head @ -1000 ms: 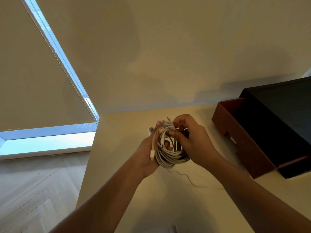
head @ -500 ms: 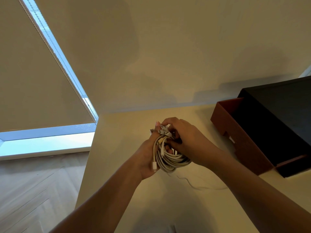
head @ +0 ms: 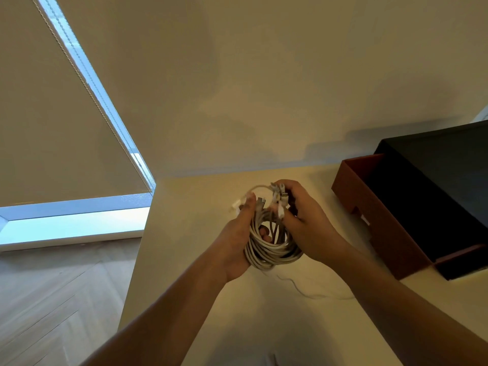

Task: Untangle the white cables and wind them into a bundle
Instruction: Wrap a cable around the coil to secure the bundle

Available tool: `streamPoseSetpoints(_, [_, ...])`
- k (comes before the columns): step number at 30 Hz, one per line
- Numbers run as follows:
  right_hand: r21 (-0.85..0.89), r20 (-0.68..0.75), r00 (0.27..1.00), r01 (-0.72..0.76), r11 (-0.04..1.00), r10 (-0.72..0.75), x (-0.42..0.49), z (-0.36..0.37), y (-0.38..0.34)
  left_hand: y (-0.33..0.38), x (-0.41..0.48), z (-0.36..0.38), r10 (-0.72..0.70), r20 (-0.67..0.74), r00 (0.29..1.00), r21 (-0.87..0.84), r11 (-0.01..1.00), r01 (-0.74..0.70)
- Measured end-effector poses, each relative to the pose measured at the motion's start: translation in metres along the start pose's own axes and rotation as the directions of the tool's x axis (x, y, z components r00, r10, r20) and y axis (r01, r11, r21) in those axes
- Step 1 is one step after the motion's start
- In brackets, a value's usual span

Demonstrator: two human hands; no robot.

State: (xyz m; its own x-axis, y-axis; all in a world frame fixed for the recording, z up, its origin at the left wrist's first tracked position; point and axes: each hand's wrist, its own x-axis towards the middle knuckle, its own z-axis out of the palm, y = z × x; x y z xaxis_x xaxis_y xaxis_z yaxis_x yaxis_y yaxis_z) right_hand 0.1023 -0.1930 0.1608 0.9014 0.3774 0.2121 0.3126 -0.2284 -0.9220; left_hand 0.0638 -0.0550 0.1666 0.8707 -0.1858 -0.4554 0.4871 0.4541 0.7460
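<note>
A person's two hands hold a coil of white cables [head: 266,250] above a pale table [head: 195,273], the loops gathered between both palms and clear of the surface. The left hand [head: 235,244] grips the coil from its left side: the thumb [head: 248,207] lies straight up along the outer loops, the other fingers curl behind them, and one fingertip [head: 264,231] shows through the open middle of the coil. The right hand [head: 307,228] grips the top right of the coil, its fingers curled tightly over a bunch of plugs [head: 277,191] just above the left thumb tip; how each right finger lies under the strands cannot be told. One white plug [head: 281,211] hangs beside the right thumb, and another plug end [head: 236,204] pokes out just left of the left thumb tip. A single loop [head: 257,187] arches from the plugs over to the left thumb. Below the fingers, past the bottom of the coil, a thin wire [head: 298,286] lies on the table. Well to the right of the right fingers an open box [head: 383,223], brown outside and dark inside, sits on the table. Far to the left of the left fingers are a wooden floor [head: 52,299] and a bright window [head: 74,225]; a plain wall [head: 264,75] rises beyond the fingertips
</note>
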Motion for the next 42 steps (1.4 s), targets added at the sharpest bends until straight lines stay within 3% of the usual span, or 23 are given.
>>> streamPoseSetpoints(5, [0.164,-0.083,0.978,-0.175,0.971,0.19,0.005,-0.007,0.005,-0.006,0.002,-0.003,0.03,-0.028,0.999,0.159,0.987,-0.026])
streamPoseSetpoints(8, [0.292,-0.046,0.942,-0.307,0.906,0.334,0.01,-0.011,0.006,-0.009,0.001,-0.002,0.157,0.04,0.987,0.284,0.945,-0.162])
streamPoseSetpoints(10, [0.285,-0.016,0.925,-0.36,0.888,0.38,0.015,-0.013,0.009,-0.011,0.001,-0.001,0.225,0.057,0.973,0.352,0.907,-0.231])
streamPoseSetpoints(18, [0.02,-0.011,0.944,-0.33,0.944,0.331,0.023,-0.019,0.005,-0.014,0.004,-0.002,0.314,0.051,0.948,0.465,0.833,-0.301])
streamPoseSetpoints(23, [0.151,0.112,0.892,-0.452,0.879,0.439,0.028,-0.027,0.003,-0.02,0.009,-0.005,0.356,0.081,0.931,0.524,0.78,-0.343])
streamPoseSetpoints(30, [0.102,0.213,0.886,-0.438,0.893,0.411,0.03,-0.031,-0.009,-0.018,0.011,-0.011,0.302,0.171,0.938,0.589,0.732,-0.343])
streamPoseSetpoints(33, [0.127,0.145,0.904,-0.419,0.899,0.401,0.029,-0.027,-0.007,-0.018,0.01,-0.008,0.31,0.146,0.94,0.598,0.729,-0.333])
streamPoseSetpoints(37, [0.03,-0.095,0.941,-0.325,0.945,0.326,0.017,-0.011,0.004,-0.017,0.01,-0.009,0.335,0.085,0.938,0.616,0.723,-0.314])
streamPoseSetpoints(40, [-0.019,-0.126,0.955,-0.274,0.961,0.27,0.005,0.003,0.002,-0.017,0.011,-0.009,0.344,0.124,0.931,0.661,0.671,-0.336])
streamPoseSetpoints(42, [-0.006,-0.105,0.96,-0.263,0.965,0.261,-0.002,0.01,-0.002,-0.018,0.012,-0.01,0.344,0.091,0.935,0.65,0.691,-0.318])
